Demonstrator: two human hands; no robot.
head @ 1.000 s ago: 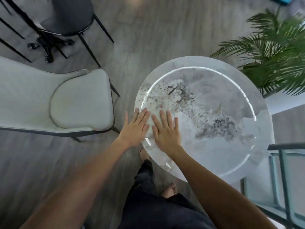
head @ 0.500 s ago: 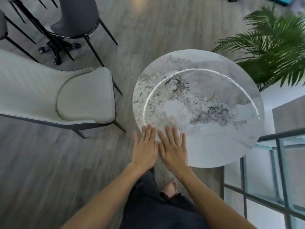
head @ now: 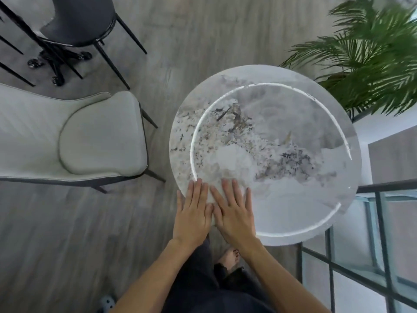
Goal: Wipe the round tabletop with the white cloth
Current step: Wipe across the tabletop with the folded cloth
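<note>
The round marble-patterned tabletop fills the middle right of the head view. My left hand and my right hand lie flat side by side on its near-left rim, fingers spread and pointing away from me. A thin white patch shows between the two hands. It could be the white cloth pressed under the palms, but I cannot tell it from the pale marble. Neither hand curls around anything.
A light upholstered chair stands left of the table, and a dark chair with thin legs behind it. A palm plant overhangs the far right rim. A glass railing with dark frame runs at the right.
Both hands, still flat and together, have slid along the rim from the table's left side toward the near edge. The camera view has shifted as well.
</note>
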